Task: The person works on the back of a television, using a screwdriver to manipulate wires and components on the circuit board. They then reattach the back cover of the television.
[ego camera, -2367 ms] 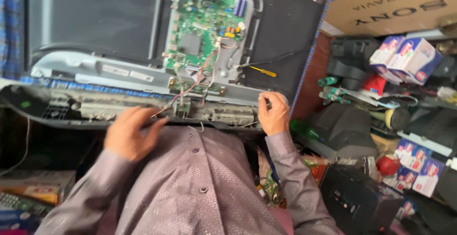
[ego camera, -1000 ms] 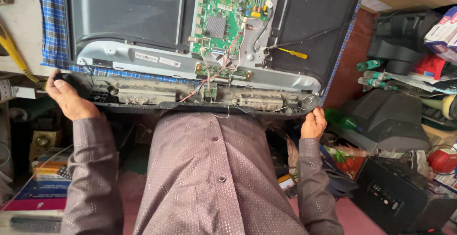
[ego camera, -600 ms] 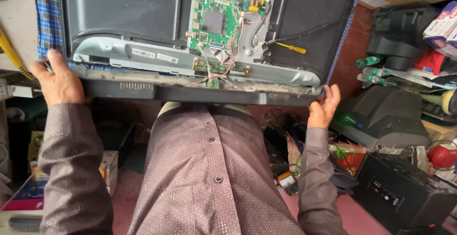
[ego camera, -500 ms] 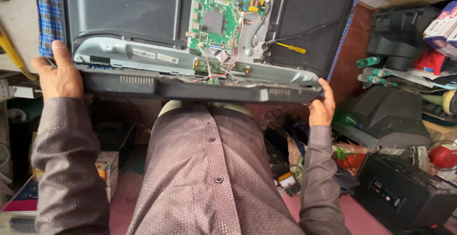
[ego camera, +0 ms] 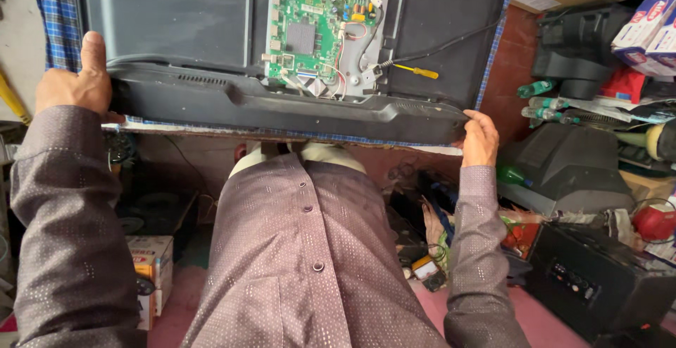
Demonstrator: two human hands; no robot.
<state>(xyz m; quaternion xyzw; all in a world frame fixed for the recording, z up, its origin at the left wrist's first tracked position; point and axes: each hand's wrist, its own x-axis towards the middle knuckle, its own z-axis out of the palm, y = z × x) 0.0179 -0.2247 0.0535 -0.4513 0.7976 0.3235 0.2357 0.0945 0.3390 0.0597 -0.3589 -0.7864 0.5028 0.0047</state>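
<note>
A dark television back (ego camera: 176, 17) lies open on the bench, its green circuit board (ego camera: 317, 17) bared. Along its near edge sits a long black cover strip (ego camera: 282, 105). The left hand (ego camera: 74, 84) grips the strip's left end and the right hand (ego camera: 480, 139) its right end. A yellow screwdriver (ego camera: 415, 72) rests right of the board, and white-and-blue boxes (ego camera: 644, 27) are stacked farther right.

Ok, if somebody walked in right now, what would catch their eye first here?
Probably the green circuit board, bare in the opened back of the flat television at top centre. Next, the long dark plastic cover strip along its near edge, with the left hand on one end and the right hand on the other. A yellow-handled screwdriver lies right of the board.
</note>
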